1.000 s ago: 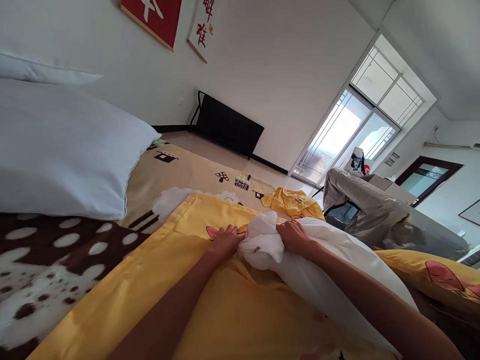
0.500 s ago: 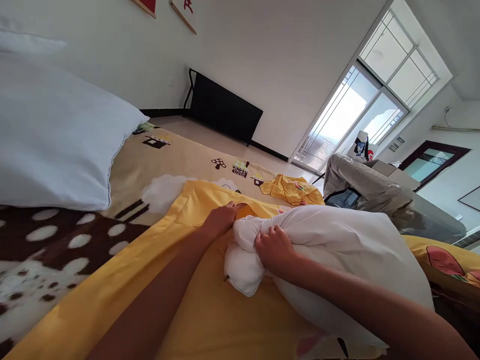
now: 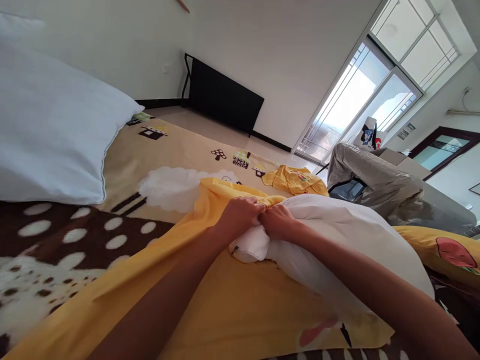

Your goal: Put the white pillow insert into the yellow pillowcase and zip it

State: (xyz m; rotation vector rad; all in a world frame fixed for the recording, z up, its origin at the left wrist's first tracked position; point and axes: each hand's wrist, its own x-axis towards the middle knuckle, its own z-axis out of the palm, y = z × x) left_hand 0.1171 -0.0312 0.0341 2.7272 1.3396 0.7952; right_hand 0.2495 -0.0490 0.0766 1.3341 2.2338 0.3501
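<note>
A yellow pillowcase [image 3: 240, 300] lies spread over the bed, its upper edge gathered up at the middle. My left hand [image 3: 243, 216] is closed on that yellow cloth. Right against it, my right hand [image 3: 276, 220] is closed too, gripping the yellow edge where it meets the white pillow [image 3: 348, 225]. One bunched end of the pillow pokes out below both hands, and its wide part extends to the right, under my right forearm. The fingertips are partly hidden in the folds.
Another white pillow [image 3: 56, 125] rests at the left on the patterned blanket [image 3: 180, 137]. Crumpled yellow cloth [image 3: 296, 180] lies beyond my hands. A yellow cushion [image 3: 442, 247] is at the right. Behind stand a black panel [image 3: 225, 97] and a plastic-covered sofa [image 3: 382, 180].
My hands have come together. My left hand has brought the yellow edge over the pillow's bunched end, and my right hand now grips that edge. The view has shifted slightly.
</note>
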